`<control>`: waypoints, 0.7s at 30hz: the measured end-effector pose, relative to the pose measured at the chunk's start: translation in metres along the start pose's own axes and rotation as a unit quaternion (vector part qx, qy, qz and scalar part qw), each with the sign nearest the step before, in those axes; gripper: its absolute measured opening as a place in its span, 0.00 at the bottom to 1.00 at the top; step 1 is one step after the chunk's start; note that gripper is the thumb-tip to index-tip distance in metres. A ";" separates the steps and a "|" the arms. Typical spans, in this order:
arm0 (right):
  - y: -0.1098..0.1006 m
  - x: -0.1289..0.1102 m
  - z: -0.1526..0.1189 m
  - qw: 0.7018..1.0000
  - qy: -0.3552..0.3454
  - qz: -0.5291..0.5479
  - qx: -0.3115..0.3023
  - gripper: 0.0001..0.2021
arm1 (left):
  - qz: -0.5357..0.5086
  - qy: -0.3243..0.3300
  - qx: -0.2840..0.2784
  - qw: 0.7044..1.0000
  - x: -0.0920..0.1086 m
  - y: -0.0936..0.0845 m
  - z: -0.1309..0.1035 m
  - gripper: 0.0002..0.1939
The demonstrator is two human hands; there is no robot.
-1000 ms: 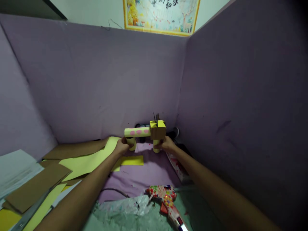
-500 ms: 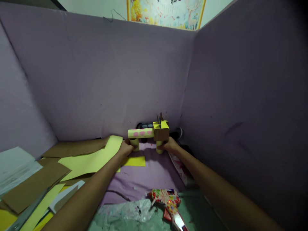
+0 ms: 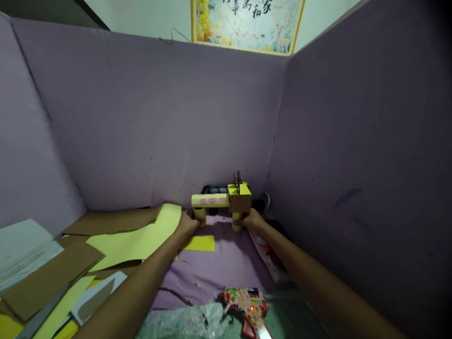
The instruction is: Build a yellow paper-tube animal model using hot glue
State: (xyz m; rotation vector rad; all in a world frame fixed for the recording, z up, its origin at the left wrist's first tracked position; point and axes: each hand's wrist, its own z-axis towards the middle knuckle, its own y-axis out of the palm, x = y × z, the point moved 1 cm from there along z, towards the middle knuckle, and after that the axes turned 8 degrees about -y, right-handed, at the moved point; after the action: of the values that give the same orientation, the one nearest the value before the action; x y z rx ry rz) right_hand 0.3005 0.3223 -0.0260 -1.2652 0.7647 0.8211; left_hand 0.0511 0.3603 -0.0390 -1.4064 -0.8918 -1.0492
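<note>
At the far left lie white sheets (image 3: 26,252), partly overlapped by a brown cardboard piece (image 3: 54,280), with a long grey strip (image 3: 45,308) slanting beside pale yellow paper. Next comes a larger yellow-green sheet (image 3: 130,242), one end rising near the person's left hand (image 3: 188,224). That hand has its fingers closed on the short upright tube (image 3: 199,216) under the left end of a pale yellow tube (image 3: 210,200) with pink spots. The spotted tube runs level to a brown and yellow box (image 3: 239,197) with dark, thin pieces sticking up from its top; the whole piece is near the back wall, above the purple cloth (image 3: 219,268). Below the left hand lies a bright yellow strip (image 3: 199,243). The right hand (image 3: 253,220) is closed on another upright tube (image 3: 236,221) beneath the box. Nearer the person, a flower-patterned glue gun (image 3: 247,303) lies by crumpled clear plastic (image 3: 190,320).
</note>
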 end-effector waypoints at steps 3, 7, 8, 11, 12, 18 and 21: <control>-0.004 -0.002 -0.003 1.000 -0.008 0.017 -0.012 0.15 | -0.003 -0.004 -0.001 1.000 -0.002 0.002 -0.002 0.15; -0.012 -0.007 -0.008 0.999 -0.025 0.036 -0.021 0.15 | 0.004 -0.013 0.004 1.000 -0.001 0.003 0.002 0.15; -0.014 -0.008 -0.009 0.999 -0.028 0.039 -0.018 0.15 | 0.006 -0.015 0.005 1.000 0.000 0.003 0.003 0.15; -0.014 -0.008 -0.009 0.999 -0.032 0.044 -0.001 0.15 | 0.005 -0.014 0.008 1.000 0.002 0.003 0.004 0.14; -0.013 -0.007 -0.009 0.999 -0.031 0.045 0.005 0.15 | 0.003 -0.014 0.007 1.000 0.002 0.004 0.004 0.14; -0.009 -0.005 -0.009 0.998 -0.037 0.044 0.018 0.15 | -0.018 -0.017 -0.016 1.000 -0.003 0.006 -0.004 0.14; -0.008 -0.006 -0.010 0.998 -0.040 0.031 0.027 0.15 | -0.027 -0.014 -0.017 0.999 -0.002 0.005 -0.007 0.13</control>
State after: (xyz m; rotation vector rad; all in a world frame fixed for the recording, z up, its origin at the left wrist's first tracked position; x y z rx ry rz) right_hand 0.3043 0.3107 -0.0183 -1.1582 0.7602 0.8900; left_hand 0.0540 0.3533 -0.0422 -1.4337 -0.9407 -1.0924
